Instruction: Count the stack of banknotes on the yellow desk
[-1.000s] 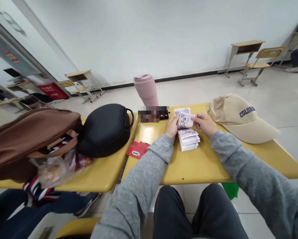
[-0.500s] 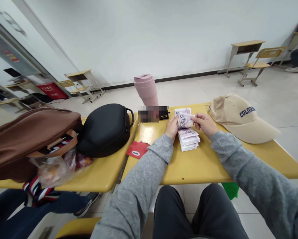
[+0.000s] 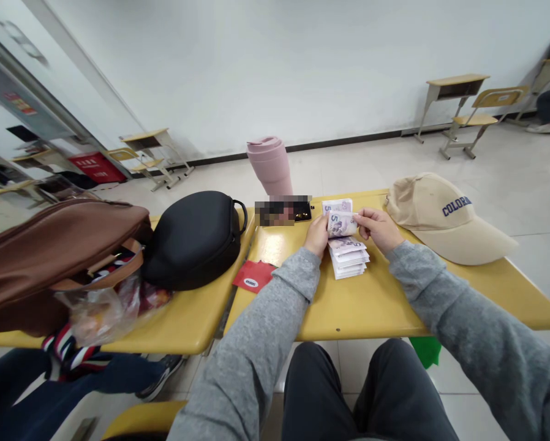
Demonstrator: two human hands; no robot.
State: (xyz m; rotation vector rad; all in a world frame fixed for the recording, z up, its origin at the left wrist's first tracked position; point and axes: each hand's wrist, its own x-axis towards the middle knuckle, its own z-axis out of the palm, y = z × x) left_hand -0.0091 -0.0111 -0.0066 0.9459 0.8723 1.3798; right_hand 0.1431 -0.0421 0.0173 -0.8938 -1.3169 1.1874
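Between my two hands is a purple-and-white banknote (image 3: 342,225) marked with a 5. My left hand (image 3: 318,235) is closed on its left edge, thumb on top. The fingertips of my right hand (image 3: 376,228) pinch its upper right corner. Just below, a fanned stack of folded banknotes (image 3: 350,262) lies on the yellow desk (image 3: 380,300). More banknotes (image 3: 343,205) lie flat beyond my hands. Whether the held note is a single one or several together, I cannot tell.
A beige cap (image 3: 444,214) sits right of my right hand. Behind on the left stand a pink tumbler (image 3: 270,165) and a partly blurred phone (image 3: 302,211). A red packet (image 3: 253,277), a black case (image 3: 195,239) and a brown bag (image 3: 64,257) are to the left.
The held banknote has shifted slightly, its face now flatter toward me. Both hands stay nearly in the same place.
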